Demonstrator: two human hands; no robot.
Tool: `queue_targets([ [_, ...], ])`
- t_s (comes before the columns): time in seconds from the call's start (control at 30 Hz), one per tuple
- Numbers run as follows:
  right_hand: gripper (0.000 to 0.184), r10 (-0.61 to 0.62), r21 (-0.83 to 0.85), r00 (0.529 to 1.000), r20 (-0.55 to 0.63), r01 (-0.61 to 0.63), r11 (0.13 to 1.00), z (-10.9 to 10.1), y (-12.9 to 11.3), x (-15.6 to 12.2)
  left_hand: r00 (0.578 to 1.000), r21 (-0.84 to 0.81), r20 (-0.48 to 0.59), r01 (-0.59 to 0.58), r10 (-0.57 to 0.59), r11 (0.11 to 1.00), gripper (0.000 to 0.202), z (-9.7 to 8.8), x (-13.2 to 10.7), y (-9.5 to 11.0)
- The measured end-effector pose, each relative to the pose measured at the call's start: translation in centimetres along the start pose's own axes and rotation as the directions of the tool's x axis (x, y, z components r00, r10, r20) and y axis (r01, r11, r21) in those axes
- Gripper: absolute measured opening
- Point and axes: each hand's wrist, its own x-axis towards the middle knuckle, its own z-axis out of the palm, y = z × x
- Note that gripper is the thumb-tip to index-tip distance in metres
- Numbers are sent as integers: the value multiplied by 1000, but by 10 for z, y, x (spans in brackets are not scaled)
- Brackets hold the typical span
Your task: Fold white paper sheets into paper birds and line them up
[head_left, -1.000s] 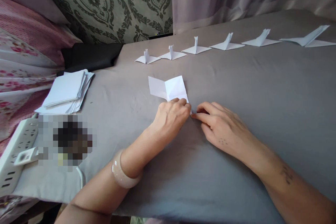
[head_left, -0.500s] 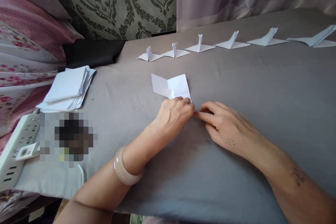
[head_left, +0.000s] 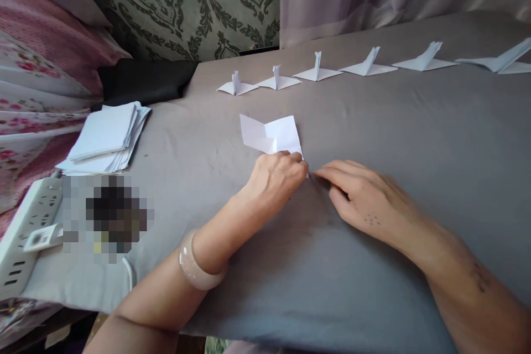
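A white sheet of paper [head_left: 284,131] with folds lies at the middle of the grey cloth, its left flap standing up at an angle. My left hand [head_left: 279,174] is closed on the near edge of this paper, and its fingers hide that part. Just right of the paper's near corner is my right hand [head_left: 359,193], fingers stretched out and bent slightly, holding nothing that I can see. A small gap shows between its fingertips and the paper. A pale bangle [head_left: 194,265] circles my left wrist.
Several folded paper pieces [head_left: 317,71] with upright parts stand in a row along the back. At left are a stack of white paper [head_left: 103,133], a white power strip [head_left: 27,232], a blurred-out object [head_left: 116,215] and a black item [head_left: 145,83]. Curtains border the grey cloth [head_left: 394,133].
My right hand has shifted slightly right, away from the paper's near corner, and its fingers have come closer together. The left hand stays on the paper.
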Motion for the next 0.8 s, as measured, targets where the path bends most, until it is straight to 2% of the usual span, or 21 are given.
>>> queue_targets([
  [0.23, 38, -99, -128, 995, 8, 99, 987, 3, -5, 0, 1000, -14, 2, 9, -9, 1000, 21, 1, 1, 0],
  [0.67, 36, -91, -204, 995, 32, 96, 974, 4, -7, -1, 1000, -8, -11, 3, -3, 1000, 22, 2, 1, 0],
  [0.8, 36, -72, -147, 997, 34, 76, 986, 3, -5, -2, 999, 8, -40, -2, 3, 1000, 21, 5, 0, -2],
])
